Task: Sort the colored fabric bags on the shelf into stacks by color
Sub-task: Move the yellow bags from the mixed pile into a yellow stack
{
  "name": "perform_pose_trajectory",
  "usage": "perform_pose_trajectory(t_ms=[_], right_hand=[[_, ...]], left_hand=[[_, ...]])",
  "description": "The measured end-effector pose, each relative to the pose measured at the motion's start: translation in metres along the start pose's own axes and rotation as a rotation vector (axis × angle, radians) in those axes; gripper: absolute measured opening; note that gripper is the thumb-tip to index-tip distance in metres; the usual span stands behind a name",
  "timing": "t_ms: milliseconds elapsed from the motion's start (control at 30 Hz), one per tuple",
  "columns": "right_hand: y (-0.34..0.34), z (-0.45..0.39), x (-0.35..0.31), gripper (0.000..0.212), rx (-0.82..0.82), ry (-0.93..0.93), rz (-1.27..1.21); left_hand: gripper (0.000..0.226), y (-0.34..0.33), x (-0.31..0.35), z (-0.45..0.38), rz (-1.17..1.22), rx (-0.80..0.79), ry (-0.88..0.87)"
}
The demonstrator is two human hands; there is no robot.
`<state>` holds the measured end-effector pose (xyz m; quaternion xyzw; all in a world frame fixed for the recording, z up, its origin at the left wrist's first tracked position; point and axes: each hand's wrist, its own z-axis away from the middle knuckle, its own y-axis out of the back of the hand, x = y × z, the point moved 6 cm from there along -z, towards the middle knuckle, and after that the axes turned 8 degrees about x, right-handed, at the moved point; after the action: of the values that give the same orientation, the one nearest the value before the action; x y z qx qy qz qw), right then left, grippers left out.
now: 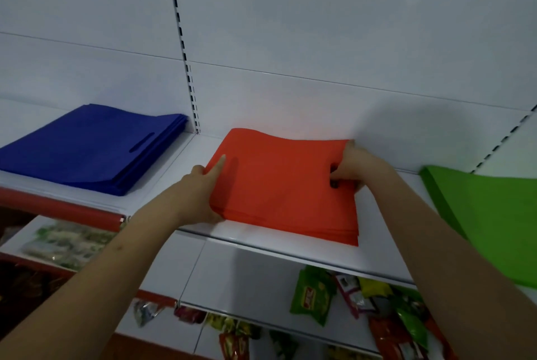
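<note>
I hold the orange stack point(286, 185) by both side edges on the white shelf point(290, 255), between the blue stack point(87, 150) on the neighbouring shelf to the left and the green stack point(488, 220) to the right.

My left hand point(203, 194) grips the left edge: the forefinger lies straight along the top sheet and the thumb is tucked under the near corner. My right hand point(351, 167) grips the right edge, fingers curled into the handle slot area of the top bag.

Procedure for the step in hand, as I judge it: square the orange stack.
1. Keep both hands clamped on opposite edges with equal pressure, so no bag slides out of the middle.
2. Press inward to bring the side edges flush; the near right corner shows several layers fanned apart and needs closing.
3. Lay the raised far edge down flat before letting go.
4. Leave a strip of bare shelf on either side, so the colours stay apart.

Limits of the view:
- The green stack is cut off at the frame's right edge; its full extent is unknown.
- My right fingertips are hidden in the slot and under the fabric; they probably pass through several layers, but I cannot confirm it.
- The count of bags in any stack cannot be read.
- The packets on the lower shelves point(316, 295) are blurred, so their labels are illegible.
</note>
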<state>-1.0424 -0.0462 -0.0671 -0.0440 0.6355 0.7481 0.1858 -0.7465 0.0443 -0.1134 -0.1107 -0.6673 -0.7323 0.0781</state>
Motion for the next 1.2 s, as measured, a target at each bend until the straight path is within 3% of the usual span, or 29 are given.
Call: perform_pose_trajectory(t_ms=[100, 267, 467, 667, 833, 933, 1000, 1067, 1133, 1200], right_hand=[[-0.007, -0.004, -0.005, 0.099, -0.032, 0.008, -0.073], [-0.009, -0.001, -0.001, 0.055, -0.089, -0.014, 0.069], [-0.016, -0.009, 0.023, 0.051, -0.177, -0.142, 0.082], [-0.013, -0.008, 0.019, 0.043, -0.158, -0.102, 0.224], [-0.002, -0.005, 0.029, 0.043, -0.122, -0.064, 0.369], [0.001, -0.013, 0.054, 0.042, -0.138, -0.124, 0.241], [0.006, -0.013, 0.07, 0.045, -0.157, -0.208, 0.04], [0.021, -0.009, 0.078, 0.063, -0.169, -0.257, -0.138], [0.042, -0.002, 0.077, 0.092, -0.169, -0.234, -0.197], [0.063, 0.005, 0.068, 0.099, -0.09, -0.193, -0.156]], left_hand=[[0.133, 0.001, -0.012, -0.006, -0.028, -0.047, 0.05], [0.133, -0.003, -0.008, -0.006, -0.033, -0.078, 0.072], [0.135, -0.007, 0.004, -0.007, 0.081, -0.055, 0.007], [0.136, -0.007, 0.004, -0.005, 0.066, -0.059, 0.067], [0.131, -0.017, 0.027, -0.006, 0.162, -0.091, 0.002], [0.131, -0.025, 0.044, -0.007, 0.184, -0.071, -0.044], [0.132, -0.027, 0.048, -0.007, 0.168, -0.05, -0.063], [0.133, -0.026, 0.046, -0.007, 0.154, -0.045, -0.074], [0.135, -0.023, 0.04, -0.004, 0.14, -0.071, -0.089], [0.136, -0.017, 0.035, 0.0, 0.153, -0.117, -0.098]])
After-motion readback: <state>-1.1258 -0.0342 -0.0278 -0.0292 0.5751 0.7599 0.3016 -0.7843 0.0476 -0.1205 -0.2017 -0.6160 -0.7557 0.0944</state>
